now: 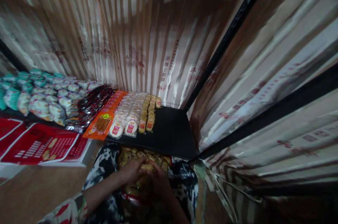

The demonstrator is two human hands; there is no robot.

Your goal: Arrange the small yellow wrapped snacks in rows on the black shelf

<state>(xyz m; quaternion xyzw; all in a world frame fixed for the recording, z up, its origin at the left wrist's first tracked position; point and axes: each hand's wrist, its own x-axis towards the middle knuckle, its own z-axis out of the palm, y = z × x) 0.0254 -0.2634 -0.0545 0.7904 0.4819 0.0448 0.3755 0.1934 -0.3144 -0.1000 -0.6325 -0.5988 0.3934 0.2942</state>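
By the fingers of the left hand (133, 171) and right hand (161, 180), a yellow packet (146, 167) is grasped roughly crosswise between them — over piled packets (130, 155), short of the shelf (174, 129).

The bare left hand (134, 168) and bare right hand (160, 178) face each other across the grip, fingers bent inward; dimness hides how firmly they close. The bare left forearm (105, 189) slants up from the grip's lower left, the shadowed right forearm (176, 210) from its lower right.
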